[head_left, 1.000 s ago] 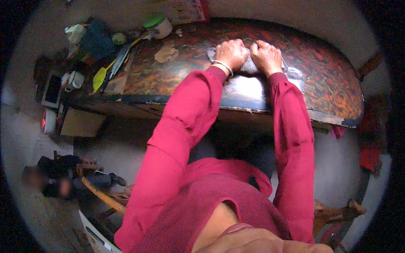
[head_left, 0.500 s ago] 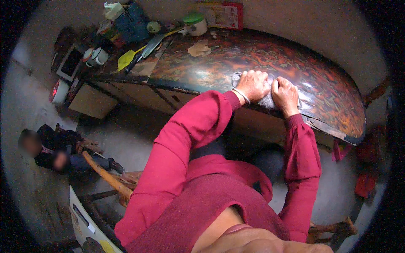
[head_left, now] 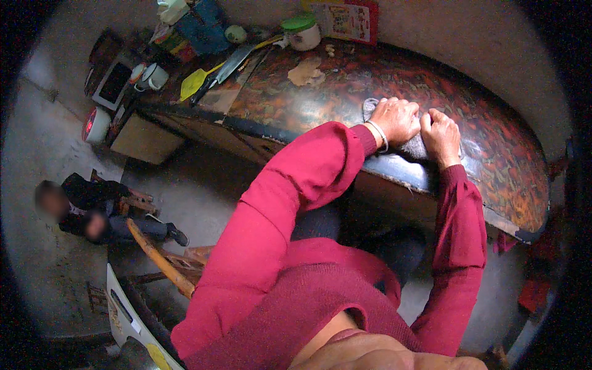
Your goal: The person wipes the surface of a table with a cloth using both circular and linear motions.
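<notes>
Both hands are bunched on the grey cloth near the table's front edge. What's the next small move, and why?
Probably push the grey cloth away from the body, toward the pale patch farther back on the patterned tabletop. The left hand and right hand press it side by side close to the front edge, so most of the surface lies beyond them.

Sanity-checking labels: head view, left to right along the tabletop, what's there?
White mug → yellow spatula → green-lidded jar → left hand → grey cloth → right hand, both hands pressing on the cloth.
</notes>
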Tool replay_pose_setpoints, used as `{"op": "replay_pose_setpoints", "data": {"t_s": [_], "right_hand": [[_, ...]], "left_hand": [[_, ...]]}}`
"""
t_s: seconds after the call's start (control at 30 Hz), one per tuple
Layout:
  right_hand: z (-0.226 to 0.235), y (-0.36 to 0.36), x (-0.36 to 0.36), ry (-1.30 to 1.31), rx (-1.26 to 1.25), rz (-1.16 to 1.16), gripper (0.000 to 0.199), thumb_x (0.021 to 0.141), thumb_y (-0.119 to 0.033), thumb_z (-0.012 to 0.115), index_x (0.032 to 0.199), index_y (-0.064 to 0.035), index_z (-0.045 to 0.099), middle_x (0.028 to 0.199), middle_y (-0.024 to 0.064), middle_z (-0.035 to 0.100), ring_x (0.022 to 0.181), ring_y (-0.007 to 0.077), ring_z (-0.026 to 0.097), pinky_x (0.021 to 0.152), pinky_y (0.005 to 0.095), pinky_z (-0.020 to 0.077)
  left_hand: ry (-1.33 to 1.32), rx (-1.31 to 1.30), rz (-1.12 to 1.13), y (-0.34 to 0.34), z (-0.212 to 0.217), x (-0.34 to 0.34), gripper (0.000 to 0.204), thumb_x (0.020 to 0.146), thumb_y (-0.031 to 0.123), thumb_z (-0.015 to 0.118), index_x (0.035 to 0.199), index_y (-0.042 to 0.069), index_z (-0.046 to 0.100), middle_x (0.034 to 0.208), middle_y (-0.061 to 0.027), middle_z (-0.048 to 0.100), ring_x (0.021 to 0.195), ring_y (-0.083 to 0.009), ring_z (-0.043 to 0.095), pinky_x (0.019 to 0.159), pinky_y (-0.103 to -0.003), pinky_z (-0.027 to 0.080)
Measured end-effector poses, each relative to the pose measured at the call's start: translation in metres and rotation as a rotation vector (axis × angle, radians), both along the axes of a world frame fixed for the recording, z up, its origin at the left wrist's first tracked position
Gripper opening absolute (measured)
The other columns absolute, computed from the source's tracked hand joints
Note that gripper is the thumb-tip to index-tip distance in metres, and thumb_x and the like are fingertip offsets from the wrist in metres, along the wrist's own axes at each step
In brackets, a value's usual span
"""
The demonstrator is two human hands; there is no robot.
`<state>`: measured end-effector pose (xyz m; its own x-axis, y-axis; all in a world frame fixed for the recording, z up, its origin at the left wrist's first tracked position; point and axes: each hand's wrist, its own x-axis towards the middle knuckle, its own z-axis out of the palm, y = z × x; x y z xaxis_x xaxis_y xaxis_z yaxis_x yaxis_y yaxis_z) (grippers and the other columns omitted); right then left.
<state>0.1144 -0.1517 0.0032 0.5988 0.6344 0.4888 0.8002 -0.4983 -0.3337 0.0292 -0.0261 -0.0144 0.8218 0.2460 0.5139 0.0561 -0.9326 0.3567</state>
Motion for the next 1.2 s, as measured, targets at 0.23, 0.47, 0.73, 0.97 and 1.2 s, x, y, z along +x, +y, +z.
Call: {"op": "replay_pose_setpoints", "data": {"t_s": [0.23,0.47,0.73,0.97,1.2], "right_hand": [[-0.006,0.028,0.043,0.012,-0.027,-0.111,0.032,0.084,-0.030,0.043,0.078,-0.0066,0.065,0.082,0.0230,0.065,0.079,0.0410,0.063,0.074,0.0500,0.0497],[-0.013,0.025,0.043,-0.079,-0.042,-0.162,0.031,0.085,-0.031,0.044,0.080,-0.0095,0.065,0.081,0.0198,0.067,0.076,0.0385,0.065,0.070,0.0488,0.0512],[-0.019,-0.013,-0.001,-0.358,-0.040,-0.043,0.021,0.083,-0.021,0.048,0.074,-0.0090,0.061,0.075,0.0079,0.065,0.066,0.0295,0.065,0.049,0.0448,0.0475],[-0.018,-0.029,-0.041,-0.169,0.120,0.057,0.021,0.081,-0.021,0.053,0.068,-0.0065,0.062,0.068,0.0148,0.064,0.065,0.0313,0.064,0.059,0.0440,0.0507],[-0.005,-0.033,-0.049,-0.071,0.063,0.065,0.027,0.082,-0.026,0.053,0.069,-0.0055,0.063,0.072,0.0179,0.065,0.068,0.0352,0.064,0.062,0.0455,0.0511]], "left_hand": [[0.030,-0.044,0.100,0.025,-0.002,0.044,0.027,0.077,0.030,0.051,0.079,0.008,0.066,0.085,-0.0184,0.067,0.082,-0.0378,0.063,0.074,-0.050,0.049],[0.057,-0.003,0.161,0.020,-0.004,0.043,0.028,0.077,0.032,0.053,0.083,0.007,0.065,0.085,-0.0181,0.066,0.083,-0.0371,0.063,0.074,-0.050,0.048],[0.008,0.006,0.066,-0.009,-0.006,-0.005,0.024,0.079,0.031,0.053,0.083,0.009,0.062,0.082,-0.0153,0.064,0.081,-0.0361,0.061,0.073,-0.049,0.047],[0.053,0.048,0.007,-0.025,-0.007,-0.048,0.025,0.080,0.032,0.052,0.088,0.009,0.056,0.086,-0.0151,0.060,0.082,-0.0364,0.057,0.073,-0.048,0.045],[-0.011,0.037,-0.095,-0.027,-0.003,-0.053,0.021,0.080,0.027,0.051,0.083,0.007,0.055,0.081,-0.0169,0.059,0.080,-0.0379,0.055,0.072,-0.048,0.043]]}}
